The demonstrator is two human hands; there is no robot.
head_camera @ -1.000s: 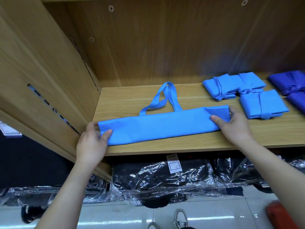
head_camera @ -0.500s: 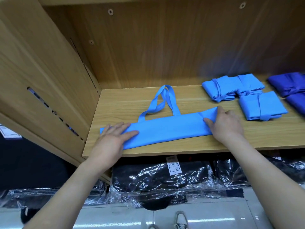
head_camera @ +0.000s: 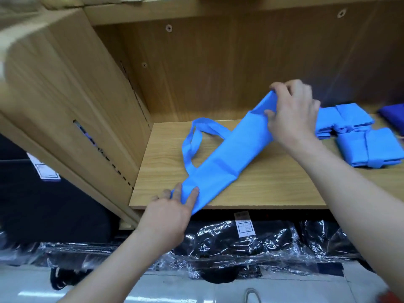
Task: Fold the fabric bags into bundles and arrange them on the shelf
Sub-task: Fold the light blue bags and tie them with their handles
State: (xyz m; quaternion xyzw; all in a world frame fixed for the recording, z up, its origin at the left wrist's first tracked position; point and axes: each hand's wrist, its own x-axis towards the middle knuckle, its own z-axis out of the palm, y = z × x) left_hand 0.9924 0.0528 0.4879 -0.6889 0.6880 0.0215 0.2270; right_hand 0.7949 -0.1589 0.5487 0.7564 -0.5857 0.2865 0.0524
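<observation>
Though folded narrow, the blue bag slants — handles looped.

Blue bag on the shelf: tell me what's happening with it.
A person is folding a bag, already in a long strip, over the shelf. The right hand grips one end, raised off the wood; the left hand pinches the other end at the front edge. Finished bundles sit to the right.
</observation>
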